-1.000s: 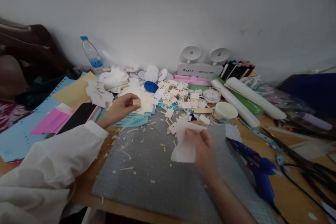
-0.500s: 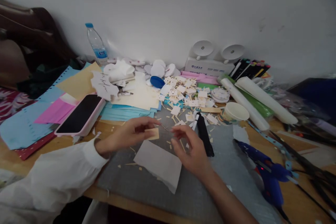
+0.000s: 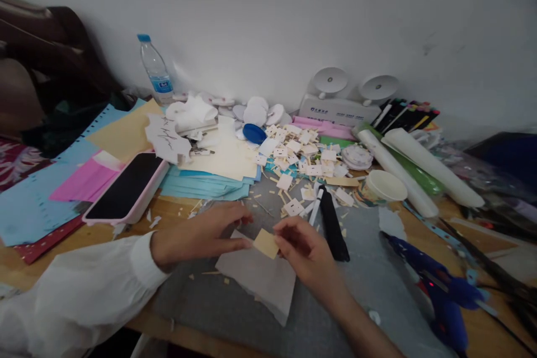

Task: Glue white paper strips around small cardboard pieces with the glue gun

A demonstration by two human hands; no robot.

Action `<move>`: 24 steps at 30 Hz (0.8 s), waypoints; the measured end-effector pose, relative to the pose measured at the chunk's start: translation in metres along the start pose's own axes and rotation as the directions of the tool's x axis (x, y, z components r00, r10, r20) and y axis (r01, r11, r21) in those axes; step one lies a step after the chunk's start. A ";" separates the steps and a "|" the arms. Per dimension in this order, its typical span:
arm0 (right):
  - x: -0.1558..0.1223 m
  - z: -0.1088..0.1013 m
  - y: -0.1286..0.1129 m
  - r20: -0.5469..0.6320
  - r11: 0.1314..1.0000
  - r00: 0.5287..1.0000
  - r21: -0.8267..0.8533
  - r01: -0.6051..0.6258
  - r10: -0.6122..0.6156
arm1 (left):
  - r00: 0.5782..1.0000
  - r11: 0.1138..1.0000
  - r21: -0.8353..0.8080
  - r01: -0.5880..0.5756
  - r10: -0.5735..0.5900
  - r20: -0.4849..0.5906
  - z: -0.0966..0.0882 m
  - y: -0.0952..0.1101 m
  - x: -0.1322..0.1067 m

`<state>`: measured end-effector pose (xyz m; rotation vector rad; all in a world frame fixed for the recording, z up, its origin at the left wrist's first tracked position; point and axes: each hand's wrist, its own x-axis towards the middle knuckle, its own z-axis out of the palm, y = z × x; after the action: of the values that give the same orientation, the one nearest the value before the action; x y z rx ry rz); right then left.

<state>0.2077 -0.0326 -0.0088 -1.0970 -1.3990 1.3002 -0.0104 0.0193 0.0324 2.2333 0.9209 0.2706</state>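
A small pale-yellow paper square (image 3: 267,244) is pinched at its right edge by my right hand (image 3: 308,251), just above a torn piece of white card (image 3: 262,277). My left hand (image 3: 201,235) has its thumb and fingers apart, the thumb tip close to the square's left corner. Beyond the hands a thin stick (image 3: 264,208) lies on the grey mat (image 3: 201,307). Near my right hand are a white pen (image 3: 316,207), a black pen-like object (image 3: 333,224) and small white card pieces with drawn faces and thin strips, one of them a face card (image 3: 294,207).
A blue glue gun (image 3: 436,285) with a red light lies at the right, near a paper cup (image 3: 384,187). Left are a phone (image 3: 128,187) and blue paper sheets (image 3: 205,183). A water bottle (image 3: 156,70) stands against the wall.
The yellow square has passed from by my left hand to my right hand, over the white card. The thin stick that was between my fingertips now lies on the mat. My left hand has opened.
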 end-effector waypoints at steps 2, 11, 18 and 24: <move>-0.001 0.003 0.003 0.036 0.999 0.999 -0.001 -0.032 0.032 | 1.000 0.997 0.078 -0.007 0.006 0.014 0.000 -0.004 -0.006; -0.007 0.017 0.009 0.119 0.961 0.993 -0.276 0.018 0.015 | 0.998 0.998 -0.012 0.065 -0.065 -0.009 0.014 0.000 -0.005; -0.008 0.016 0.014 0.141 0.949 0.990 -0.314 0.040 0.005 | 0.998 0.936 -0.345 0.064 -0.068 0.003 0.016 -0.008 0.007; -0.007 0.016 0.014 0.087 0.928 0.992 -0.352 0.118 -0.094 | 1.000 0.861 -0.508 -0.014 0.016 0.000 0.024 -0.014 0.011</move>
<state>0.1936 -0.0423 -0.0232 -1.2026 -1.7701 1.0370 0.0006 0.0216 0.0049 1.7475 0.7247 0.4590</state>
